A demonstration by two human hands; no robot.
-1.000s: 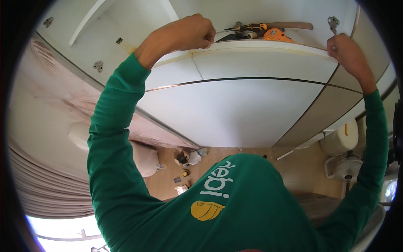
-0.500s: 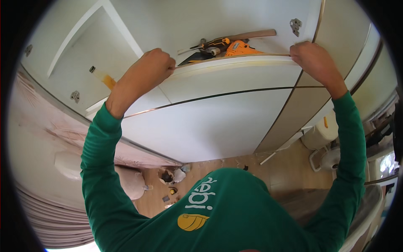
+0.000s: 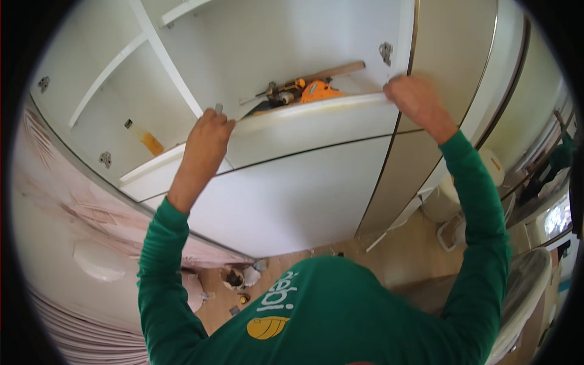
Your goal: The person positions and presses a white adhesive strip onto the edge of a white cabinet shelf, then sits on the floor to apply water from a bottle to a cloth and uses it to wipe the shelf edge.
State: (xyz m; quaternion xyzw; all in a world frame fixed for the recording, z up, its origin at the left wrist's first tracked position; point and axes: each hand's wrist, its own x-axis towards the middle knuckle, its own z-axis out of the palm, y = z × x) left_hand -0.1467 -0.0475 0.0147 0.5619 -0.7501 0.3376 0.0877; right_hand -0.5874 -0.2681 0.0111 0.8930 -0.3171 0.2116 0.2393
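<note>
My left hand (image 3: pixel 208 141) is closed at the left end of the white shelf edge (image 3: pixel 316 107), beside an upright divider. A small flat grey piece (image 3: pixel 218 109) sticks up from between its fingers; its kind is unclear. At the right end of that edge my right hand (image 3: pixel 421 103) is closed, fingertips at the cabinet's side panel. What it holds, if anything, is hidden, and the hand is slightly blurred. Between the hands, behind the edge, lie an orange tool (image 3: pixel 320 91), a hammer with a wooden handle (image 3: pixel 334 71) and a yellow-black screwdriver (image 3: pixel 295 84).
White cabinet doors or drawer fronts (image 3: pixel 292 194) stand below the shelf. A bottle of amber liquid (image 3: pixel 146 139) lies in the left compartment. Metal hinge plates (image 3: pixel 385 53) sit on the side panels. Small items and a torn bag (image 3: pixel 233 278) are on the wooden floor.
My view has shifted, showing more of the cabinet's upper compartments. The grey piece now shows above my left hand. Both hands stay closed near the ends of the shelf edge.
</note>
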